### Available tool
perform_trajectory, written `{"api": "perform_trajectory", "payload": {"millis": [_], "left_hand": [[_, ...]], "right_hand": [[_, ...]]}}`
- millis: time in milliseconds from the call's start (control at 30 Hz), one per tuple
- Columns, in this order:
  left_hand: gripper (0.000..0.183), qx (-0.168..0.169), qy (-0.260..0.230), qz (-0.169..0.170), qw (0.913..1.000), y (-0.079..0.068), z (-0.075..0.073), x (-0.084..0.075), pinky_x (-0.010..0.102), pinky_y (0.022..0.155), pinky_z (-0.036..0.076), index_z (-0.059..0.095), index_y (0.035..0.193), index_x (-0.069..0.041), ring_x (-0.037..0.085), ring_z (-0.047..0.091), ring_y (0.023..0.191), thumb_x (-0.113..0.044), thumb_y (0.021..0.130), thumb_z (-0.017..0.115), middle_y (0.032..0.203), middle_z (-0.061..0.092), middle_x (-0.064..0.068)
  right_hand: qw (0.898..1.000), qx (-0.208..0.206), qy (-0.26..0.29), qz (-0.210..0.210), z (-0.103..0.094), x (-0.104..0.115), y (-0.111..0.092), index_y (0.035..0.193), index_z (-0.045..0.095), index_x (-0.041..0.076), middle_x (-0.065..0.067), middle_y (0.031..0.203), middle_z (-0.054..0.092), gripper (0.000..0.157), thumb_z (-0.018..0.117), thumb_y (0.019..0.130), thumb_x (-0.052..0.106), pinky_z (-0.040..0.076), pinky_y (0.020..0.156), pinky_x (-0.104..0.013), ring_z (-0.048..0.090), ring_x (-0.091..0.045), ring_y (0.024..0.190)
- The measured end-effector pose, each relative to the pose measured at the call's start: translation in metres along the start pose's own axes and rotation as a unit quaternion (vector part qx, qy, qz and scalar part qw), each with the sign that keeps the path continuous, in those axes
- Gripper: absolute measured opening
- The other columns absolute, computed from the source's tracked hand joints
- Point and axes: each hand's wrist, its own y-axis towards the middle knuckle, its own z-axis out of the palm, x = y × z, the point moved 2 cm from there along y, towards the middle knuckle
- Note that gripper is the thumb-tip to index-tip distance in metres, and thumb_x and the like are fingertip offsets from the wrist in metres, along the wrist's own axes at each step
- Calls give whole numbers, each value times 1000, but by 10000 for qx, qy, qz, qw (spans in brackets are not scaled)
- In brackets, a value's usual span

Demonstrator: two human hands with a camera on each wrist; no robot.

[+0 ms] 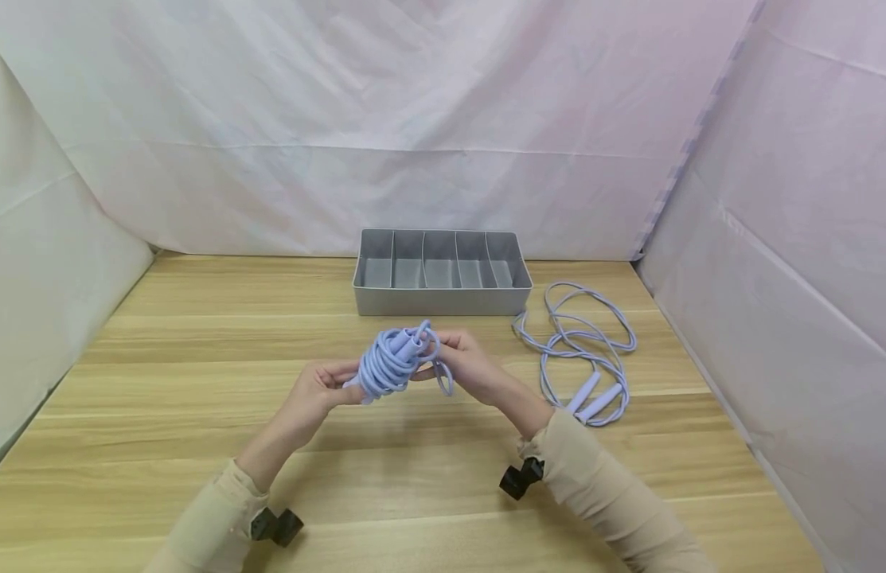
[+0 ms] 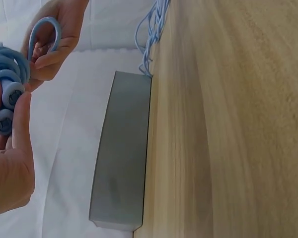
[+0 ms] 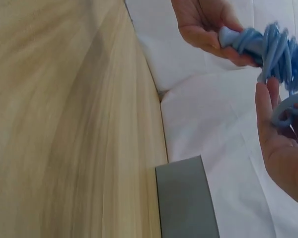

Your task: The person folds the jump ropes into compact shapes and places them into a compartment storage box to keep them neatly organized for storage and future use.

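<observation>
A light blue jump rope (image 1: 387, 364) is held above the table, its cord wound in several turns around its two handles. My left hand (image 1: 315, 398) grips the handle ends at the bundle's lower left; in the left wrist view both round handle ends (image 2: 12, 94) show between thumb and fingers. At the other end, my right hand (image 1: 471, 368) pinches the cord, and a loose loop (image 2: 45, 30) sticks out by its fingers. The right wrist view shows the right hand (image 3: 283, 148) beside the coils (image 3: 280, 54), its fingertips partly hidden by cord.
Behind the hands stands a grey box (image 1: 443, 301) with several compartments in a row. To the right, a second jump rope (image 1: 593, 342) lies loosely looped on the wooden table (image 1: 199, 358), its two handles side by side. White cloth (image 1: 443, 119) hangs at the back and sides.
</observation>
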Motion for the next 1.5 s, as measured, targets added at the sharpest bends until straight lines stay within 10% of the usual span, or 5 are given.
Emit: {"api": "perform_trajectory", "payload": {"millis": [300,633,967,1167,1500], "left_hand": [[42,-188,-815,-253,9962,1,5,1,19,73,52,68,94,-25,5,64,80,11,82,50,88,70,-7],[36,-176,-1633,-288,9860,0,16,2,21,75,52,69,95,-21,6,64,82,9,84,53,90,70,-5],[33,-326,-2125,-335,9760,0,23,5,21,77,52,69,97,-21,8,64,85,6,85,53,93,69,-3],[36,-222,-2450,-407,9684,-2,25,5,21,79,51,69,100,-19,8,63,88,7,89,47,94,69,-3],[34,279,-3006,-208,9531,-6,28,3,23,86,48,65,109,-16,8,61,92,4,91,44,102,66,-2]], "right_hand": [[9825,-1681,399,-691,6,-1,-5,105,64,0,2,79,69,21,52,88,-3,54,74,-27,64,-9,67],[9846,-1243,-856,-888,17,3,-11,105,53,-22,-3,73,63,24,47,90,-4,54,66,-23,60,-6,64],[9470,-1820,-1951,-1787,26,5,-21,111,57,-13,-26,103,62,27,56,87,-2,55,70,-30,65,-17,78],[9309,-1061,-2527,-2414,27,4,-25,119,50,-15,-26,122,52,29,45,91,-7,55,73,-29,59,-31,101],[7882,-980,-4212,-4379,26,2,-23,106,60,-11,-27,116,55,36,69,71,-9,51,83,-29,58,-31,104]]}}
